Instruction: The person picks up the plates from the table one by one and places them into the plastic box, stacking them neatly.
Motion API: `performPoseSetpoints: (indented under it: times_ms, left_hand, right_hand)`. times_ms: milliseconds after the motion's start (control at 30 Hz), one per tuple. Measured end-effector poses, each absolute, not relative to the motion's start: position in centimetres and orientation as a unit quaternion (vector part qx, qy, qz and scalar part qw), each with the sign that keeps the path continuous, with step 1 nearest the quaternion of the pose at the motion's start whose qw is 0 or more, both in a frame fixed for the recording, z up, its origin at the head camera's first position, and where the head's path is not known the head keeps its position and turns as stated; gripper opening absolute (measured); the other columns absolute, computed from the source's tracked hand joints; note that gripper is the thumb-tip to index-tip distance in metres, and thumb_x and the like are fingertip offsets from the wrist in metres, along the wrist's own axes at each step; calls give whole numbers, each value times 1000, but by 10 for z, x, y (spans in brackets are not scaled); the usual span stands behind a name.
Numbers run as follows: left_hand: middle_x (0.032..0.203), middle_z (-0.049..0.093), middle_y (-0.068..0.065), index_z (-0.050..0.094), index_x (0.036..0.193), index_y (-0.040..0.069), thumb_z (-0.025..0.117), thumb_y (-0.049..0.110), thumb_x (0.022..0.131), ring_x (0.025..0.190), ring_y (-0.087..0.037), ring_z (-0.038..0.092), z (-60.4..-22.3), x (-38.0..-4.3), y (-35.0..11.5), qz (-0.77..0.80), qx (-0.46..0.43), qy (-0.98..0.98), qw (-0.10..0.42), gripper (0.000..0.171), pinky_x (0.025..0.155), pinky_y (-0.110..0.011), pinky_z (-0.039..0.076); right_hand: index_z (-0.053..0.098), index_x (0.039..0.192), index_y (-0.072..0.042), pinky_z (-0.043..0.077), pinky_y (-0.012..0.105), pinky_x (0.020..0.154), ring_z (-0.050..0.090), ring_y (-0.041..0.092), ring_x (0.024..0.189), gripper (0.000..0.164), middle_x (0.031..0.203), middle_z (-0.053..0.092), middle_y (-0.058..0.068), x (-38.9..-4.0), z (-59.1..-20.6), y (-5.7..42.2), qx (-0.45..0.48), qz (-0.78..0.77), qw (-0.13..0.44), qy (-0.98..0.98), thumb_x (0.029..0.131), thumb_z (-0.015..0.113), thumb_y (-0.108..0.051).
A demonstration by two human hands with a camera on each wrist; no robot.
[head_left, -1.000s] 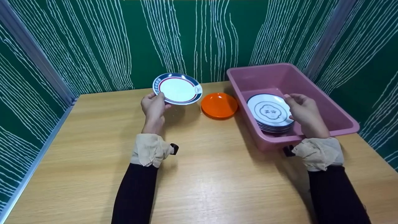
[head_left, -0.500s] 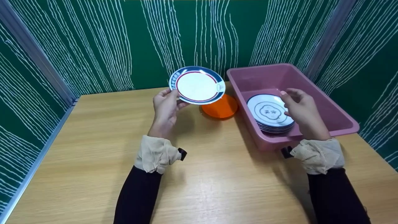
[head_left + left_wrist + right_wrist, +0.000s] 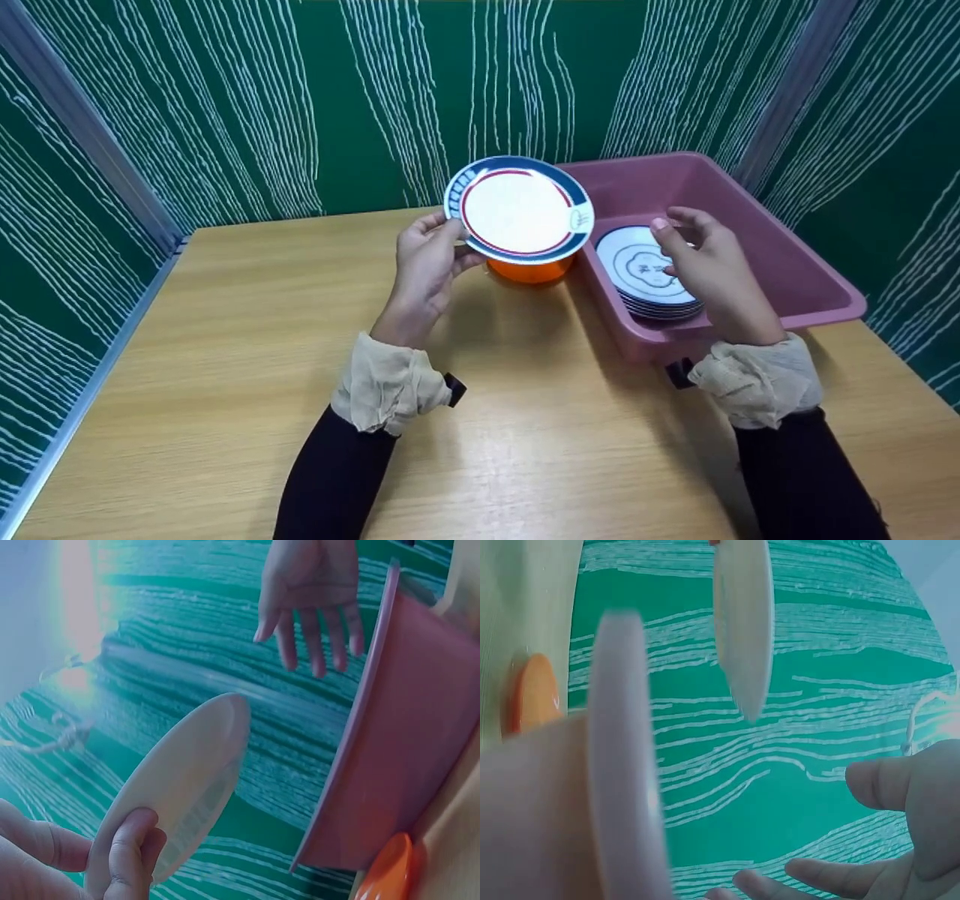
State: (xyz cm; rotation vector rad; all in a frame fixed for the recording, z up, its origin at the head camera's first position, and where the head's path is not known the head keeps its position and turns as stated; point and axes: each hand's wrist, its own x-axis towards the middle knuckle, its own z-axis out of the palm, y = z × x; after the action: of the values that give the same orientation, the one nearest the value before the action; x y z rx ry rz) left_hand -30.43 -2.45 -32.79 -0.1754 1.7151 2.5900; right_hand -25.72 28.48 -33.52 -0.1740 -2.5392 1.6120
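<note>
My left hand (image 3: 427, 274) pinches the left rim of a white plate (image 3: 517, 214) with a blue border and a red ring. The plate is held in the air, tilted, over an orange plate (image 3: 531, 271) on the table, and covers most of it in the head view. In the left wrist view, thumb and fingers grip the plate (image 3: 187, 772) at its edge. My right hand (image 3: 712, 266) hovers above the pink tub, fingers apart, holding nothing. Below it a stack of white plates (image 3: 637, 262) with dark rims sits inside the tub, partly hidden by that hand.
The pink plastic tub (image 3: 795, 277) stands at the right of the wooden table (image 3: 247, 360), close beside the orange plate. Green panels with white wavy lines (image 3: 360, 105) rise behind the table and at both sides.
My left hand has carried the blue-bordered plate to the right, from left of the orange plate to above it. My right hand has shifted slightly left, its fingers spreading apart.
</note>
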Motion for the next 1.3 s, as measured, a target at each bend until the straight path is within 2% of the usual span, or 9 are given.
performPoseSetpoints:
  times_ms: [233, 467, 600, 700, 800, 933, 1100, 1300]
  left_hand:
    - [113, 71, -13, 57, 125, 9, 65, 6, 99, 86, -31, 72, -324, -288, -20, 828, -38, 558, 26, 27, 84, -37, 62]
    - [111, 72, -16, 53, 127, 7, 62, 1, 98, 82, -30, 72, -324, -276, -14, 833, -4, 553, 38, 30, 83, -38, 62]
    - [111, 72, -15, 51, 129, 6, 63, 2, 98, 84, -30, 73, -327, -271, -6, 830, 8, 556, 44, 33, 81, -38, 62]
    - [110, 72, -16, 50, 130, 6, 65, 3, 98, 87, -31, 74, -330, -268, 0, 830, 17, 556, 47, 35, 81, -38, 63]
    - [110, 72, -16, 49, 130, 6, 65, 2, 98, 88, -33, 74, -333, -267, 4, 831, 20, 553, 52, 36, 80, -39, 63]
    - [111, 71, -16, 48, 130, 5, 64, -2, 97, 89, -33, 74, -336, -267, 8, 834, 25, 548, 65, 37, 80, -39, 63]
    - [115, 71, -16, 48, 131, 4, 64, -4, 95, 94, -34, 74, -338, -270, 8, 834, 48, 543, 83, 40, 82, -41, 62]
    - [116, 71, -16, 56, 127, 4, 68, 4, 97, 95, -34, 74, -342, -278, 5, 815, 46, 569, 103, 32, 82, -38, 62]
  right_hand:
    - [28, 161, -14, 49, 47, 106, 44, 31, 136, 82, 157, 40, 14, -251, -330, 271, -44, 530, 54, -845, 99, 47, -64]
    - [33, 159, -14, 56, 28, 95, 52, 25, 127, 76, 146, 48, 12, -242, -328, 260, -8, 560, 36, -828, 100, 43, -62]
    - [35, 157, -14, 58, 29, 92, 59, 25, 118, 73, 136, 53, 12, -239, -327, 253, 3, 604, 17, -797, 101, 45, -60]
    - [34, 157, -12, 59, 33, 92, 65, 25, 112, 70, 133, 55, 16, -238, -326, 250, -4, 662, 5, -750, 102, 52, -52]
    - [32, 157, -10, 59, 35, 92, 69, 25, 108, 63, 136, 54, 18, -238, -324, 251, -18, 723, 2, -691, 105, 57, -34]
    - [31, 155, -6, 59, 37, 92, 70, 25, 107, 56, 141, 50, 20, -238, -323, 255, -22, 761, 8, -648, 105, 56, -15]
    - [31, 155, -3, 60, 37, 91, 69, 24, 108, 55, 143, 48, 20, -237, -321, 262, -16, 768, 16, -640, 106, 55, -11]
    - [38, 149, -1, 62, 33, 85, 69, 21, 102, 49, 137, 49, 18, -236, -319, 273, -6, 784, 37, -620, 105, 56, -9]
